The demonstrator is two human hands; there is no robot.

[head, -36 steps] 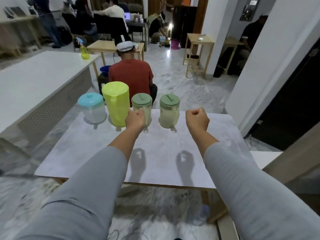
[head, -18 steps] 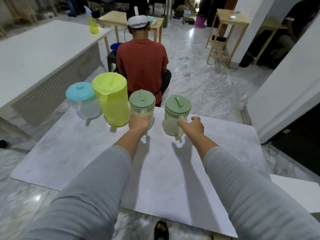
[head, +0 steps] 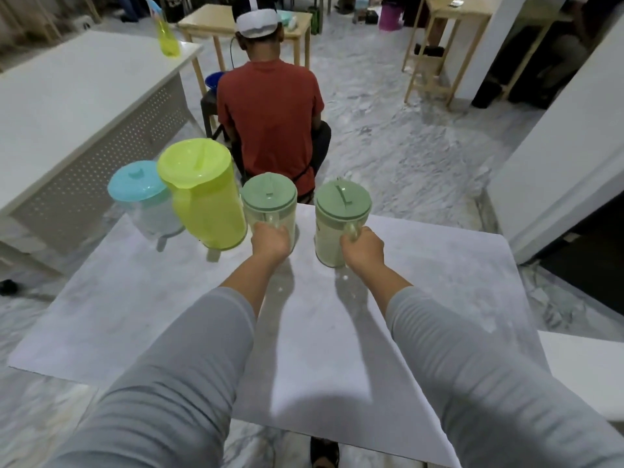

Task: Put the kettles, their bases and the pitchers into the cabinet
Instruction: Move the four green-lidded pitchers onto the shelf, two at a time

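Observation:
Several plastic pitchers stand in a row along the far edge of a marble-patterned table point(head: 422, 298). At the left is a clear pitcher with a blue lid point(head: 143, 197); beside it stands a tall yellow-green pitcher point(head: 206, 197). My left hand point(head: 270, 241) is closed around the handle of the left green-lidded pitcher point(head: 270, 201). My right hand point(head: 363, 249) is closed around the handle of the right green-lidded pitcher point(head: 337, 214). Both of these pitchers are upright and seem to rest on the table. No kettle, base or cabinet is in view.
A person in a red shirt point(head: 270, 109) sits on the floor just beyond the table. A long white table point(head: 67, 103) with a yellow spray bottle point(head: 167, 38) stands at the left. A white wall corner point(head: 557, 163) and a dark doorway lie at the right. Wooden stools stand further back.
Both fists were raised over the table a second ago. They have reached forward since, and each now grips a green-lidded pitcher's handle; the right hand closed last. The view tilted further down.

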